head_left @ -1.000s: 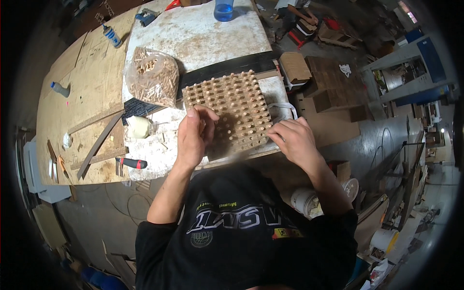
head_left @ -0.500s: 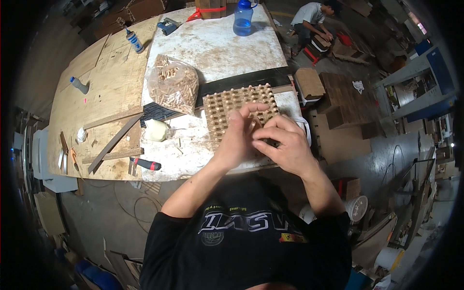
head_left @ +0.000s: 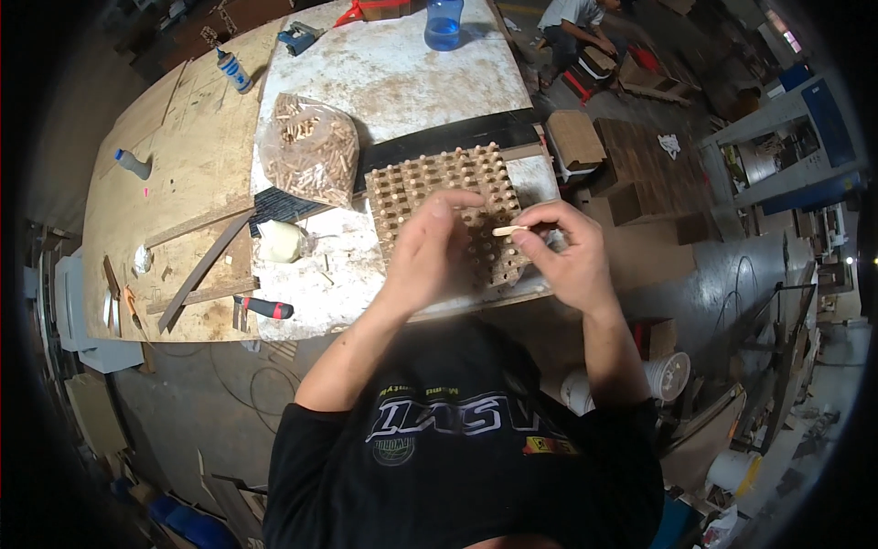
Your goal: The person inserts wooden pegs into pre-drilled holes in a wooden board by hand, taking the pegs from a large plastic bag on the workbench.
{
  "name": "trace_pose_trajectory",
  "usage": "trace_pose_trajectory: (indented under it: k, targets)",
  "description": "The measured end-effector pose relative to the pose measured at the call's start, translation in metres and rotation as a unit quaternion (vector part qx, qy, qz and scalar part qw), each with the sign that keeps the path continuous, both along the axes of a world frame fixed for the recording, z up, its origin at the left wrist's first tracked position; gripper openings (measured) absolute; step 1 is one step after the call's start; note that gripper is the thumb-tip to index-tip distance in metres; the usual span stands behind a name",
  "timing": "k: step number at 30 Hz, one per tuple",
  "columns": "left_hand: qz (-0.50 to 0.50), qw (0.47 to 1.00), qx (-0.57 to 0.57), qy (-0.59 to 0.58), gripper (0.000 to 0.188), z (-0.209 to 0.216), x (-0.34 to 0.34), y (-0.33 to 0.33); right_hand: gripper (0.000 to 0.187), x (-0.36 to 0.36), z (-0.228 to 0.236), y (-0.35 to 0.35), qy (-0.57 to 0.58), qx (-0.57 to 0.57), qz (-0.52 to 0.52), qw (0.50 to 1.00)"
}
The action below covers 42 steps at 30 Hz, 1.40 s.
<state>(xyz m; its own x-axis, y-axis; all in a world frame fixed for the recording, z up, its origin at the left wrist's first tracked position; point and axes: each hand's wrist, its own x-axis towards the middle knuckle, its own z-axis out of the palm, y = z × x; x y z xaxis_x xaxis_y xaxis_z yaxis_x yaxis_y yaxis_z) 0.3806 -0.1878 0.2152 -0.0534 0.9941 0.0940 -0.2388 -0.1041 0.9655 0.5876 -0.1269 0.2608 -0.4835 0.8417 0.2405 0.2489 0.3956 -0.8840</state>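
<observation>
Between the thumb and index finger of my right hand is a pale wooden dowel, held nearly level above a board. That drilled wooden board stands in front of me, with rows of upright dowels across its far and middle parts. Open holes show along its near right side. My left hand hovers over the board's near left part, fingers curled inward and index finger reaching right. Its palm is turned away, and whatever lies inside is hidden.
A clear plastic bag of dowels lies left of the board. Nearby are a whitish bundle, a red-and-black handled tool and wooden strips. Farther off stand a glue bottle and a blue water bottle. Another person sits beyond the table.
My right hand has moved right, away from my left, and the dowel now shows in its fingertips. My left hand has shifted slightly left, still curled. The whole view has tilted a little.
</observation>
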Motion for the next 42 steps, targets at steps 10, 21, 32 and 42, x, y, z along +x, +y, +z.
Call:
trace_pose_trajectory:
  k: [10,21,32,42]
  targets:
    - [0.046,0.997,-0.058,-0.006,0.037,-0.010,-0.010,0.000,0.008,0.033,-0.026,0.005,-0.235,0.155,0.073,0.957]
    - [0.054,0.997,-0.061,-0.006,0.038,-0.009,-0.014,-0.001,0.007,0.027,-0.013,0.008,-0.277,0.254,0.108,0.920]
    - [0.036,0.999,-0.020,0.034,0.073,-0.011,-0.016,0.001,0.015,0.009,0.004,0.011,-0.260,0.221,0.106,0.934]
    - [0.011,0.998,0.033,0.059,0.101,-0.018,-0.007,0.003,0.029,-0.059,-0.007,0.005,-0.084,0.155,0.107,0.979]
